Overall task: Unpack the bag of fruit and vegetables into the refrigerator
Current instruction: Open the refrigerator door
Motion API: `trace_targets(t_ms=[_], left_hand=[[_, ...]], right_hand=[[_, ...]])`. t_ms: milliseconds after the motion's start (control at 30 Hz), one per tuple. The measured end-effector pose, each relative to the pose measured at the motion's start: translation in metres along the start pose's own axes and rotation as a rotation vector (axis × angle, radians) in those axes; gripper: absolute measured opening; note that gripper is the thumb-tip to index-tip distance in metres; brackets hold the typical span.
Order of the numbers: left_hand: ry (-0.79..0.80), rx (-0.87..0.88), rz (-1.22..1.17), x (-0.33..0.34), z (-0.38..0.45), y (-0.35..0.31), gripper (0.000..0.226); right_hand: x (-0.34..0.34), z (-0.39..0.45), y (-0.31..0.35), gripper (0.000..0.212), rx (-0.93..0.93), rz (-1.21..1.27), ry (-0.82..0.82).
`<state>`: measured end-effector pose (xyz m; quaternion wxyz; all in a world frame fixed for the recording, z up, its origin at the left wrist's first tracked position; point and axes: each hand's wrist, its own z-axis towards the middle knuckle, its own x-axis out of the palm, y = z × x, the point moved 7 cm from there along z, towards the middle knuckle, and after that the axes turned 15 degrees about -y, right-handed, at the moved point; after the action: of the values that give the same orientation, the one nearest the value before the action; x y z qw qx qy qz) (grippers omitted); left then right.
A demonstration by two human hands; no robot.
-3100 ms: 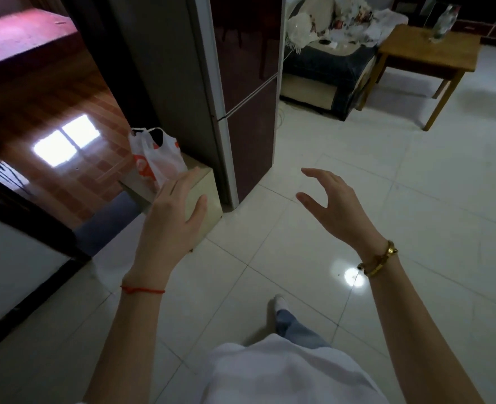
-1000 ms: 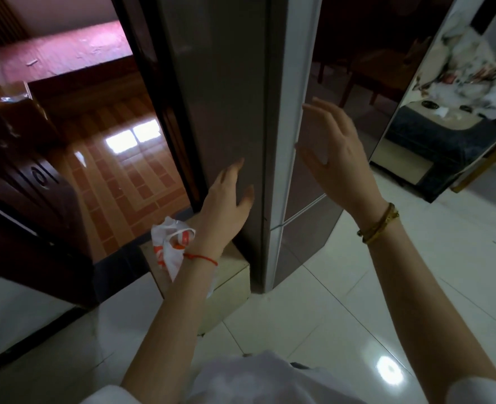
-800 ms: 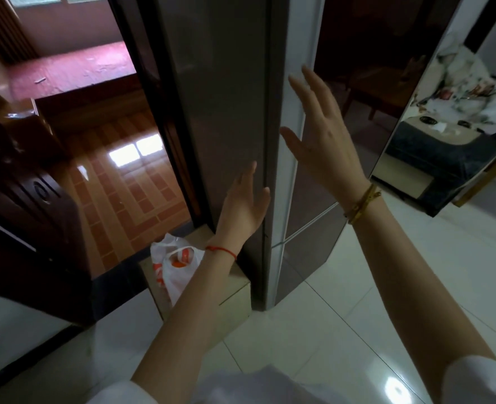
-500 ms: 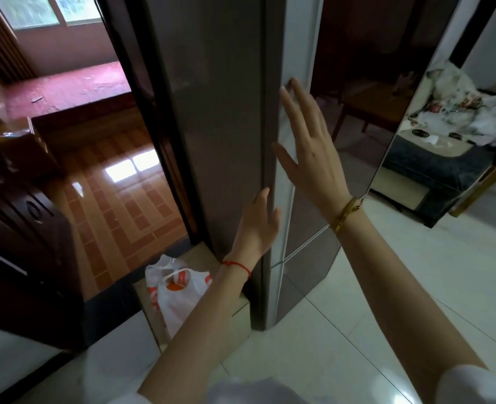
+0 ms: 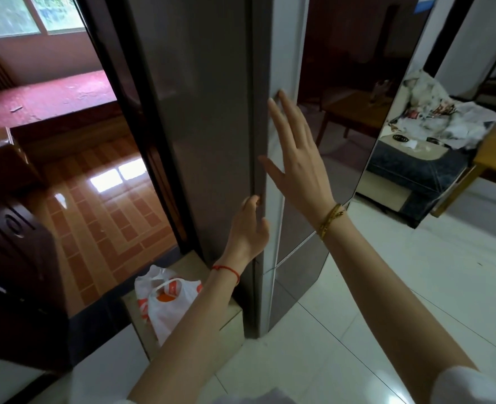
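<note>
**Brown-grey refrigerator, both hands at its front corner**

Glossy brown-grey refrigerator (image 5: 211,118): tall, long axis upright, side panel facing left, dark reflective doors facing right, all doors closed. Silvery door edge running top to bottom at the near corner, with a seam between upper and lower door low down.

Left hand (image 5: 248,228): raised at that corner, fingers loosely curved with tips at the groove between side panel and door edge; gripping or only touching, cannot tell. Red string round the wrist.

Right hand (image 5: 296,158): higher, fingers straight and spread, pointing up, tips against the silvery edge of the upper door, holding nothing. Gold bracelet on the wrist.

White plastic bag (image 5: 168,304): with orange print, upright on a low beige box (image 5: 229,313) just left of the refrigerator's foot, mouth open upward, something orange visible inside.

Far right: wooden table (image 5: 494,158) and a dark sofa (image 5: 415,173) piled with cloth.
</note>
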<state>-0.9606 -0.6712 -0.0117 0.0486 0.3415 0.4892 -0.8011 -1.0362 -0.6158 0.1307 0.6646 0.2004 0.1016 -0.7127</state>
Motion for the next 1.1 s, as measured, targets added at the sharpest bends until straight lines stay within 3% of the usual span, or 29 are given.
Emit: trace_targets(t_ms=[167,267,367,500,700,1000,1100], left_hand=[[0.015,0.162,-0.015,0.016,-0.035,-0.019,0.048],[-0.067,0.265,-0.053,0.019,-0.051,-0.039,0.042],[-0.134,0.333,-0.092,0.017,-0.045,-0.055,0.054],[-0.072,0.406,-0.087,0.028,-0.03,-0.082,0.067],[-0.029,0.502,-0.214,0.037,-0.02,-0.121,0.062],[0.055,0.583,-0.106,0.064,-0.025,-0.156,0.066],[0.066,0.647,-0.082,0.074,-0.036,-0.174,0.058]], right_hand=[[-0.03,-0.02,-0.007,0.079,0.07,0.018,-0.204],[-0.059,-0.036,-0.021,0.077,0.081,-0.019,-0.262],[-0.085,-0.047,-0.034,0.071,0.074,-0.104,-0.243],[-0.112,-0.061,-0.047,0.067,0.087,-0.201,-0.22],[-0.149,-0.077,-0.06,0.067,0.067,-0.337,-0.241],[-0.202,-0.1,-0.093,0.065,0.141,-0.481,-0.274],[-0.223,-0.107,-0.11,0.065,0.181,-0.526,-0.292]])
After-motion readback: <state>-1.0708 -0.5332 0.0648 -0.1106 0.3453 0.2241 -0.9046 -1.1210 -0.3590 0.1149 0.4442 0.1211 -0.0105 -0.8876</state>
